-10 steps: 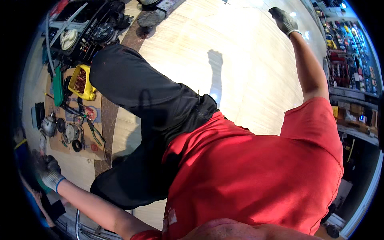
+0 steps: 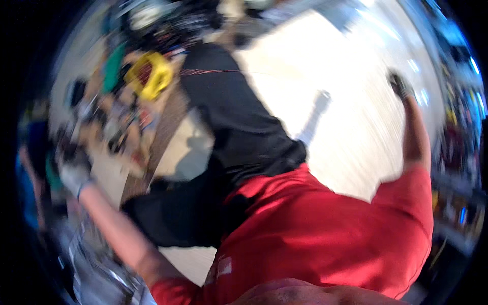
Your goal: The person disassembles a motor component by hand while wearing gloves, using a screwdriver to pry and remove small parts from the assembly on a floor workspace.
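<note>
My right hand (image 2: 399, 85), in a grey glove with dark fingers, is stretched far out over the pale floor at the right. Its fingers look closed, but blur hides anything in them. Thin copper-coloured wires (image 2: 213, 71) run across my black-trousered knee from beside a yellow cut-open jug (image 2: 151, 76) toward the right, and fade against the bright floor. Reddish copper scraps (image 2: 144, 74) lie in the jug. My left hand (image 2: 75, 170), also gloved, is low at the far left beside the cardboard with parts; motion smears its fingers.
Blurred tools and round motor parts (image 2: 114, 134) lie on cardboard at the left, near a green object (image 2: 113, 68). Dark machinery (image 2: 173, 25) stands at the upper left. Crowded shelves (image 2: 460, 137) line the right side.
The whole view has swung, so the jug and parts appear farther right. My right hand sits lower and farther right in the picture. Copper-coloured wires now show across my knee.
</note>
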`<move>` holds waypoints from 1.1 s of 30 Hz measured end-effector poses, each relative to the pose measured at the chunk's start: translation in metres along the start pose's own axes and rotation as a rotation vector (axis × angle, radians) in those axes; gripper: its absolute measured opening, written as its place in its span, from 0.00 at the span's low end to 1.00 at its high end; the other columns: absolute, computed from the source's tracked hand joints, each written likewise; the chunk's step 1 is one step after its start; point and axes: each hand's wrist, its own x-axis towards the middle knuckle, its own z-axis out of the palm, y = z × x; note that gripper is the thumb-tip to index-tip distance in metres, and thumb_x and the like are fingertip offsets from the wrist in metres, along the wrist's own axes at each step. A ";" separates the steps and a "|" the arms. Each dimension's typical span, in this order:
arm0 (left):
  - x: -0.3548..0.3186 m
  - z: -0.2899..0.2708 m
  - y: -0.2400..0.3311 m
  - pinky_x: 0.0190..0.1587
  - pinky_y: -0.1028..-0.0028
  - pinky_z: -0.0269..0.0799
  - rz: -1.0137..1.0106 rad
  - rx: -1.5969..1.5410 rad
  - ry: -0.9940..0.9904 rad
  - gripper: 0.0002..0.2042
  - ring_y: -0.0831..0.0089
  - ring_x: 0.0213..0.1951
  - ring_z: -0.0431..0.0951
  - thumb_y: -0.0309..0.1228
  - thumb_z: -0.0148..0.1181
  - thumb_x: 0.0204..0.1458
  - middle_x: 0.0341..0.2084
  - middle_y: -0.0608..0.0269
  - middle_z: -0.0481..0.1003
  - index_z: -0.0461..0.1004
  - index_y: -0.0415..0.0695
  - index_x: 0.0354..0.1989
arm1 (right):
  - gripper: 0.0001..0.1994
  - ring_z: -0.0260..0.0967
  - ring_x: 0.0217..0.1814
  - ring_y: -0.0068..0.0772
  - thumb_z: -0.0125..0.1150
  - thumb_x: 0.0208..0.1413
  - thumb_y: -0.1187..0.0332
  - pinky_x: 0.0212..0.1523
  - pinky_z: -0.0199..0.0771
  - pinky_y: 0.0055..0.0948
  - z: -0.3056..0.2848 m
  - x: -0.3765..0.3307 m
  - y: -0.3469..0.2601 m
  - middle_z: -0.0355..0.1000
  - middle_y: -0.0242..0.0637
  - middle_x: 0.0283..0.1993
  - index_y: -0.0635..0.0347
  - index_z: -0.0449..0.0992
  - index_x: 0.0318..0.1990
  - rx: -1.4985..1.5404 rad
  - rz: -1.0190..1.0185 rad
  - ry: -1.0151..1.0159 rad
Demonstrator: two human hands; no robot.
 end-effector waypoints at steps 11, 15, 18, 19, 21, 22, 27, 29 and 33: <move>-0.067 0.105 -0.043 0.41 0.63 0.83 0.085 -0.186 0.206 0.12 0.64 0.39 0.84 0.31 0.56 0.63 0.40 0.54 0.81 0.73 0.41 0.52 | 0.19 0.74 0.56 0.50 0.60 0.60 0.68 0.57 0.71 0.39 -0.181 -0.001 -0.358 0.77 0.49 0.53 0.61 0.74 0.58 0.160 -0.761 0.282; -0.080 0.094 -0.044 0.43 0.64 0.82 0.160 -0.100 0.185 0.16 0.65 0.42 0.82 0.33 0.55 0.64 0.46 0.53 0.78 0.70 0.37 0.55 | 0.18 0.77 0.49 0.40 0.60 0.61 0.66 0.51 0.75 0.32 -0.253 -0.037 -0.537 0.78 0.45 0.51 0.57 0.75 0.59 0.487 -1.113 0.123; -0.079 0.086 -0.048 0.47 0.63 0.80 0.162 -0.045 0.148 0.19 0.63 0.47 0.81 0.35 0.53 0.65 0.49 0.51 0.76 0.67 0.36 0.59 | 0.22 0.78 0.46 0.38 0.57 0.64 0.55 0.49 0.75 0.31 -0.254 -0.045 -0.645 0.78 0.44 0.51 0.55 0.74 0.60 0.449 -1.454 -0.065; -0.084 0.086 -0.047 0.49 0.61 0.80 0.137 -0.025 0.149 0.19 0.61 0.48 0.80 0.35 0.51 0.66 0.50 0.49 0.75 0.66 0.36 0.60 | 0.23 0.78 0.46 0.39 0.54 0.64 0.51 0.48 0.75 0.33 -0.245 -0.052 -0.682 0.78 0.46 0.50 0.55 0.74 0.60 0.418 -1.393 -0.182; -0.091 0.086 -0.044 0.53 0.57 0.79 0.089 0.015 0.144 0.19 0.57 0.51 0.79 0.35 0.47 0.68 0.52 0.44 0.74 0.63 0.35 0.61 | 0.25 0.78 0.46 0.41 0.52 0.66 0.47 0.47 0.76 0.37 -0.216 -0.060 -0.741 0.78 0.49 0.48 0.53 0.75 0.60 0.382 -1.441 -0.322; -0.093 0.085 -0.045 0.54 0.56 0.79 0.089 0.031 0.127 0.19 0.57 0.51 0.79 0.36 0.46 0.68 0.52 0.45 0.74 0.63 0.35 0.61 | 0.25 0.78 0.46 0.42 0.51 0.66 0.46 0.47 0.76 0.39 -0.202 -0.064 -0.761 0.77 0.50 0.47 0.53 0.75 0.60 0.375 -1.550 -0.351; -0.106 0.076 -0.049 0.55 0.56 0.77 0.097 -0.046 0.174 0.19 0.56 0.53 0.78 0.35 0.45 0.68 0.54 0.46 0.73 0.64 0.34 0.59 | 0.27 0.77 0.35 0.34 0.61 0.59 0.48 0.42 0.75 0.34 -0.168 -0.121 -0.797 0.79 0.43 0.34 0.63 0.77 0.55 0.571 -1.398 -0.561; -0.110 0.071 -0.049 0.59 0.54 0.73 0.080 -0.046 0.172 0.19 0.56 0.54 0.77 0.37 0.46 0.68 0.55 0.46 0.74 0.66 0.34 0.59 | 0.20 0.78 0.38 0.46 0.58 0.61 0.53 0.42 0.75 0.40 -0.148 -0.119 -0.803 0.78 0.49 0.36 0.63 0.79 0.47 0.621 -1.584 -0.414; -0.111 0.074 -0.040 0.63 0.56 0.69 -0.038 -0.140 0.152 0.20 0.56 0.56 0.76 0.38 0.48 0.67 0.57 0.46 0.73 0.67 0.34 0.59 | 0.17 0.74 0.42 0.60 0.56 0.60 0.58 0.44 0.74 0.49 -0.154 -0.116 -0.811 0.76 0.55 0.37 0.64 0.78 0.44 0.614 -1.526 -0.390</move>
